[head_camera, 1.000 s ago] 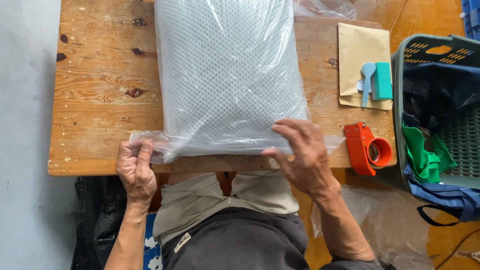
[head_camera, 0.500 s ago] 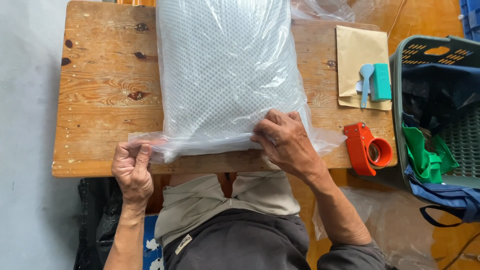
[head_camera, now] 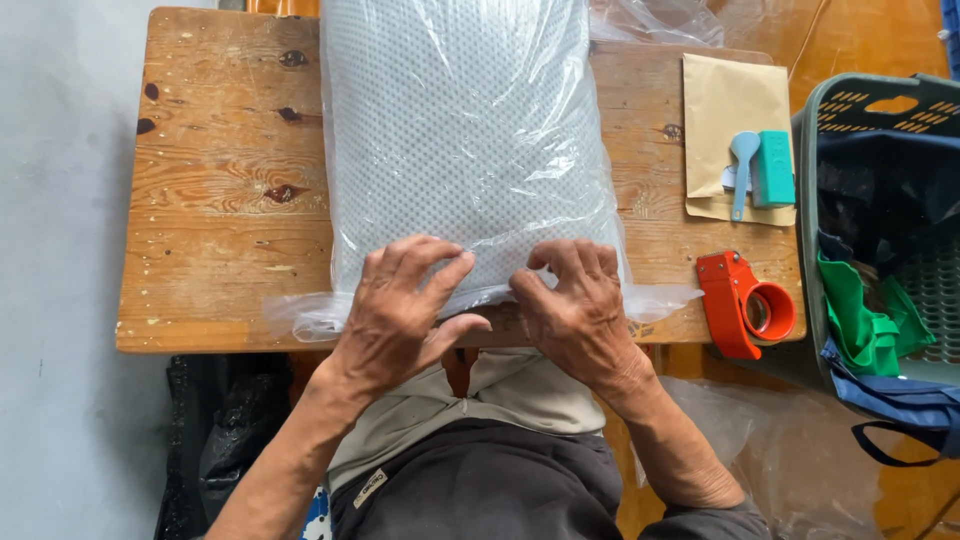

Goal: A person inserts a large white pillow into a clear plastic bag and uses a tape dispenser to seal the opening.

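Note:
A large white mesh-textured cushion in a clear plastic bag (head_camera: pixel 465 140) lies lengthwise on the wooden table (head_camera: pixel 220 200). The bag's loose open end hangs at the table's near edge. My left hand (head_camera: pixel 400 305) presses on the bag's near end with fingers spread. Beside it, my right hand (head_camera: pixel 575 305) has its fingers curled, pinching the plastic at the near edge. Both hands touch the bag, almost side by side.
An orange tape dispenser (head_camera: pixel 745 305) sits at the table's near right corner. A brown envelope (head_camera: pixel 735 125) with a teal block and a blue scoop lies behind it. A grey-green laundry basket (head_camera: pixel 880 230) with dark and green cloth stands to the right. More clear plastic lies on the floor.
My left hand left the bag's left corner and moved right onto the bag's middle near end. My right hand stayed at the near edge, fingers curling tighter on the plastic.

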